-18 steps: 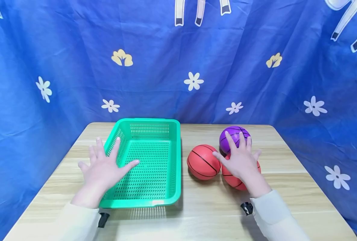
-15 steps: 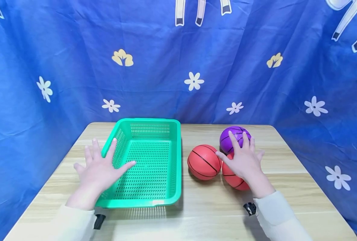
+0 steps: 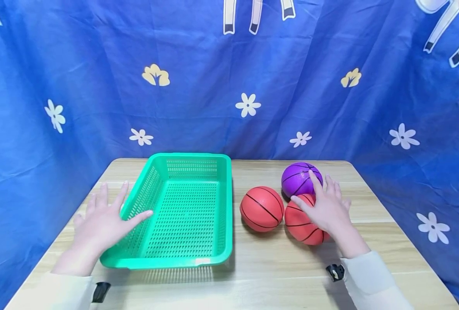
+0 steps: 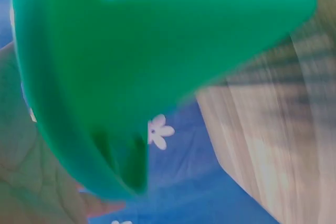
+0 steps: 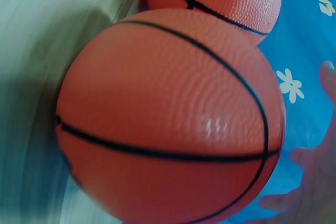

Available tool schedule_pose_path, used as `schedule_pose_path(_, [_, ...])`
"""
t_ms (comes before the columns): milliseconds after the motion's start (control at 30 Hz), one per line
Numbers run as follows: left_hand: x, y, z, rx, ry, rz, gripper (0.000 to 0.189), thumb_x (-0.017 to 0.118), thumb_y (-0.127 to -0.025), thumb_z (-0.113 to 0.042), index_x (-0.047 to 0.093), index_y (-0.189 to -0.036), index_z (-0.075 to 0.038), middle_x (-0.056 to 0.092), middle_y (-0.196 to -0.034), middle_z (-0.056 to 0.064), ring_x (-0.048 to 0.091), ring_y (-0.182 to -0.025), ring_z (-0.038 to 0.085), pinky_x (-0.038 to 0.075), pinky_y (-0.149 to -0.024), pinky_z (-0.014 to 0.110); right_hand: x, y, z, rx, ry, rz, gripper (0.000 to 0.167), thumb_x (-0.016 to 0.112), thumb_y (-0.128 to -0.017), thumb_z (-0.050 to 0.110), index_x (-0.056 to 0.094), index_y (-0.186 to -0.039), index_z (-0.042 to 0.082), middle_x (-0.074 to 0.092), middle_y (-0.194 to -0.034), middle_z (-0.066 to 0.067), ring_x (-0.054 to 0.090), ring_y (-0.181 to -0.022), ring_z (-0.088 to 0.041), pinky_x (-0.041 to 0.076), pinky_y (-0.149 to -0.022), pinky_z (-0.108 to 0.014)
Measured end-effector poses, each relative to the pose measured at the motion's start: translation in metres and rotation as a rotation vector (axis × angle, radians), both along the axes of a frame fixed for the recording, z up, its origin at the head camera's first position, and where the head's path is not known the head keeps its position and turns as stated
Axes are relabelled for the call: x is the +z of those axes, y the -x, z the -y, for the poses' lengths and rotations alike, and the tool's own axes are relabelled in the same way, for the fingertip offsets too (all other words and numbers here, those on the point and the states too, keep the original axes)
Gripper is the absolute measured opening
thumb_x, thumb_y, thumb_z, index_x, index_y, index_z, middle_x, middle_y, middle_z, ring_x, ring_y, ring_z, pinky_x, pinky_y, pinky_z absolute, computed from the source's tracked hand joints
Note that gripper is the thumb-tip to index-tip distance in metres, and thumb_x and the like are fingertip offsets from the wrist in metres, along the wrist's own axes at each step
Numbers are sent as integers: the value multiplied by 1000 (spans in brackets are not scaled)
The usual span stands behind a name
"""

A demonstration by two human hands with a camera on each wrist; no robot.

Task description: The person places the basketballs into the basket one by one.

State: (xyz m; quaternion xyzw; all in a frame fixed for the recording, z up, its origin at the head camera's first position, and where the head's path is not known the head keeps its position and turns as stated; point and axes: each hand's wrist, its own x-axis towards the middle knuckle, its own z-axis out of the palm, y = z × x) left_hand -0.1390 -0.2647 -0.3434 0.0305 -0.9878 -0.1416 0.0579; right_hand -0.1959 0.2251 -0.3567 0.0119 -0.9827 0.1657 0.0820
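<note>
My left hand (image 3: 103, 224), fingers spread, hovers over the left edge of a green plastic basket (image 3: 186, 261) with perforated sides and floor; nothing lies in it. In the left wrist view the basket's outer wall (image 4: 131, 51) fills much of the picture, blurred, with part of the palm beside it. My right hand (image 3: 331, 211) has its fingers spread above the right-hand red mini basketball (image 3: 304, 226) and partly hides it. Another red mini basketball (image 3: 262, 209) sits just left of that one. Behind them is a purple mini basketball (image 3: 297, 178). The right wrist view shows a large red ball (image 5: 168, 114) close up, fingers apart from it.
Everything stands on a light wood-grain table (image 3: 268, 271). A blue cloth (image 3: 198, 107) printed with white flowers hangs behind the table and along both sides. The basket takes up the left half, the balls the right.
Both hands have moved outward: the left hand toward the left, off the basket's middle, and the right hand to the right, uncovering more of the red ball. Basket and balls stay put.
</note>
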Motion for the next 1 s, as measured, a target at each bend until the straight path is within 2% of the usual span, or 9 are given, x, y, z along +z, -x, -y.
schedule_pose_path(167, [-6, 3, 18, -29, -1, 2, 103, 49, -83, -72, 1, -154, -15, -3, -149, 37, 4, -131, 60, 16, -84, 80, -1, -2, -10, 21, 74, 7, 101, 49, -81, 75, 12, -155, 18, 10, -152, -30, 13, -133, -55, 15, -89, -81])
schedule_pose_path(367, [-13, 8, 35, -90, -100, 20, 102, 58, -86, -62, 2, -154, -10, 8, -147, 40, 18, -122, 66, 22, -85, 79, -3, 0, -25, 80, 144, 50, 100, 56, -82, 68, 10, -155, 17, 12, -149, -34, 19, -130, -58, 24, -90, -78])
schedule_pose_path(567, [-16, 13, 47, -138, -200, 76, 102, 61, -88, -55, 0, -152, -5, 19, -144, 39, 30, -121, 61, 32, -87, 73, -7, 3, -43, 190, 261, 99, 93, 62, -87, 54, 10, -154, 14, 17, -149, -33, 26, -128, -56, 29, -89, -76])
schedule_pose_path(700, [-18, 15, 54, -157, -262, 106, 99, 63, -89, -50, 4, -152, -1, 26, -143, 37, 38, -119, 56, 37, -87, 68, -12, 4, -51, 243, 315, 130, 90, 64, -88, 47, 14, -154, 13, 18, -150, -30, 31, -125, -56, 32, -91, -72])
schedule_pose_path(867, [-19, 16, 60, -186, -374, 156, 94, 62, -91, -45, 8, -151, 2, 31, -144, 32, 41, -121, 51, 43, -88, 61, -18, 6, -60, 297, 359, 174, 89, 68, -86, 41, 17, -153, 13, 24, -146, -31, 37, -122, -54, 39, -90, -67])
schedule_pose_path(1000, [-20, 17, 64, -204, -415, 176, 88, 62, -92, -44, 17, -149, 6, 35, -144, 29, 45, -120, 48, 45, -88, 59, -22, 7, -67, 331, 446, 237, 88, 70, -86, 33, 17, -154, 16, 26, -144, -32, 37, -123, -54, 45, -86, -63])
